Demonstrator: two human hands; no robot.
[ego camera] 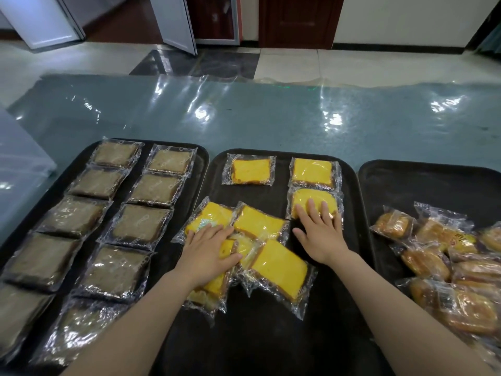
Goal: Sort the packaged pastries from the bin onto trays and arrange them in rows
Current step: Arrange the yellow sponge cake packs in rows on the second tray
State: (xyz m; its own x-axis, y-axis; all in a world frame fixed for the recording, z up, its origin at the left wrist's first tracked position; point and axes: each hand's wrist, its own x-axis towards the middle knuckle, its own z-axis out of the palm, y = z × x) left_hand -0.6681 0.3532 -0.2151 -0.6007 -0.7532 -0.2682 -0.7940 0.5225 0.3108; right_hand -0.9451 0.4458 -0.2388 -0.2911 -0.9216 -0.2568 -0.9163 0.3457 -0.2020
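Three black trays lie side by side. The middle tray [271, 335] holds yellow packaged cakes. Two of them [250, 170] [311, 171] sit at its far edge. A third yellow cake [311, 199] lies below the right one, and my right hand [320, 232] presses flat on its near edge with straight fingers. My left hand [208, 249] rests flat on a loose pile of yellow cakes [279, 267] in the tray's left half. The left tray [200, 158] carries brown cakes [141, 223] in two neat rows.
The right tray [423, 175] holds a heap of golden wrapped pastries [444, 256]. A clear plastic bin [19, 169] stands at the far left. The table [271, 118] is teal under a shiny plastic sheet, with tiled floor and doors beyond.
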